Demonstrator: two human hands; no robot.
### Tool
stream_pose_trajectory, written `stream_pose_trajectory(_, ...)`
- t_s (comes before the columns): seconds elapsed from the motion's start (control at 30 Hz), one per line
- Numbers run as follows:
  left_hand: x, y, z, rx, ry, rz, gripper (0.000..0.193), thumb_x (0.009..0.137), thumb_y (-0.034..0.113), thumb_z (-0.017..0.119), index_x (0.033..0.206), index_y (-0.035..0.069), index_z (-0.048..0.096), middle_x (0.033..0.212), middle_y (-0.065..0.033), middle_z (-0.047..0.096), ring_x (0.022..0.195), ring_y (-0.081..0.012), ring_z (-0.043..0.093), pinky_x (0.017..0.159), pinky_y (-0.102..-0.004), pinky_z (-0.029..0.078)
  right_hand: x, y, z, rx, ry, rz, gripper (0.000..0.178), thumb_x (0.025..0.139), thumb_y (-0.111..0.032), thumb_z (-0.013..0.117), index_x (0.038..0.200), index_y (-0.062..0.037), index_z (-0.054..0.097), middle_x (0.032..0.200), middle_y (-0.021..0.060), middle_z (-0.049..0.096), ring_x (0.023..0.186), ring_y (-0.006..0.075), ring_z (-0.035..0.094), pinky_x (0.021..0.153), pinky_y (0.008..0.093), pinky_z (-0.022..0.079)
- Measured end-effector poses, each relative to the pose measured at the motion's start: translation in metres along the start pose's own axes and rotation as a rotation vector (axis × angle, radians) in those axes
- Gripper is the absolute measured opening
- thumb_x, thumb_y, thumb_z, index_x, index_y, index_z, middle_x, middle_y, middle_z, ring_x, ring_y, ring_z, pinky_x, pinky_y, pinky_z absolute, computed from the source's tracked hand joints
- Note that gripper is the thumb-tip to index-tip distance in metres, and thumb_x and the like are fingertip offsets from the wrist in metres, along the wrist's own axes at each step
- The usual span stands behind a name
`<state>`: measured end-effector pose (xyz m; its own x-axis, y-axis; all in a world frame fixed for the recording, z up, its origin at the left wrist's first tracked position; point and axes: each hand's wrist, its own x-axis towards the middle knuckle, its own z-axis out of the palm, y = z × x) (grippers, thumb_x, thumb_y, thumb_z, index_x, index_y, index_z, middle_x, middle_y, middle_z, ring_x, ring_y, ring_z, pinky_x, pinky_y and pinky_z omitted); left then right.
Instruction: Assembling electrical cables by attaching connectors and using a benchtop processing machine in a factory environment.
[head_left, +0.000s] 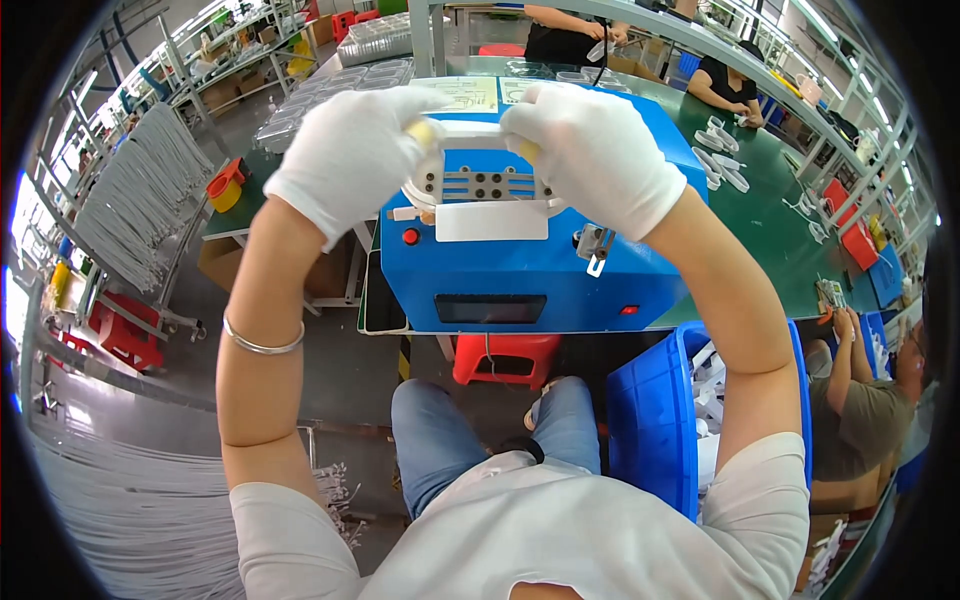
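Starting at our left, pale cords point(145, 200) hang in a long row over a rack, probably draped that way to keep them from tangling. Next, a red-and-yellow tape dispenser point(226, 187) sits on a table edge, with clear plastic trays point(370, 78) behind it, packed close together, we suppose, to save room.

Our left hand point(350, 150), in a white glove, has its thumb and fingers closed on one end of a white strip point(472, 132), its index finger reaching forward. The strip spans the gap between our hands, above the slotted metal fixture point(490, 184) on the blue machine point(560, 275); we seem to hold both ends so that it lies level. Whether it touches the fixture we cannot tell. A white plate point(492, 222) covers the fixture's near side, and a dark display point(490, 309) faces us, presumably for easy reading.

Our right hand point(595, 150), gloved too, is curled around the strip's other end, its fingertips partly hidden. Below that arm, a blue bin point(650, 425) holds white pieces point(708, 390), likely put there for easy reach. Farther right, white loops point(720, 155) lie grouped on a green table point(765, 220).
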<state>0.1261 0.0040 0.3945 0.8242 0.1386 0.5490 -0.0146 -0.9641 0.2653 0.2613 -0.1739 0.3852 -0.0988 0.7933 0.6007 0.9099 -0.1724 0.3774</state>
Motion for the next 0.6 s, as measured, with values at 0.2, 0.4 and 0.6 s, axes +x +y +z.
stream_pose_trajectory(0.2, -0.002, -0.007, 0.033, -0.019, 0.206, 0.284, 0.013, 0.081, 0.012, 0.063, 0.09, 0.005, 0.07, 0.088, -0.0115, 0.064, 0.082, -0.0267, 0.062, 0.074, -0.0344, 0.051, 0.015, 0.021, -0.004, 0.314, -0.417, 0.228, 0.022, 0.081, -0.018, 0.063, 0.1, -0.0069, 0.065, 0.093, 0.011, 0.064, 0.082, 0.0257, 0.063, 0.078, 0.0325, 0.052)
stream_pose_trajectory(0.4, -0.003, -0.008, 0.036, 0.054, 0.273, 0.344, 0.01, 0.08, 0.01, 0.063, 0.086, 0.005, 0.069, 0.09, -0.0112, 0.064, 0.084, -0.0263, 0.061, 0.078, -0.0346, 0.05, 0.011, 0.004, 0.016, 1.053, -0.129, 0.795, 0.036, 0.093, -0.035, 0.052, 0.116, -0.0076, 0.06, 0.091, 0.0084, 0.067, 0.088, 0.02, 0.065, 0.085, 0.0321, 0.053)
stream_pose_trajectory(0.6, 0.001, -0.009, 0.041, 0.137, 0.383, 0.272, 0.023, 0.078, 0.01, 0.065, 0.1, 0.004, 0.062, 0.088, -0.0133, 0.064, 0.089, -0.0266, 0.062, 0.079, -0.0359, 0.05, 0.01, 0.0, 0.016, 0.969, -0.147, 0.523, 0.017, 0.089, -0.012, 0.06, 0.102, -0.0037, 0.065, 0.087, 0.0051, 0.064, 0.084, 0.0131, 0.063, 0.076, 0.0243, 0.052)
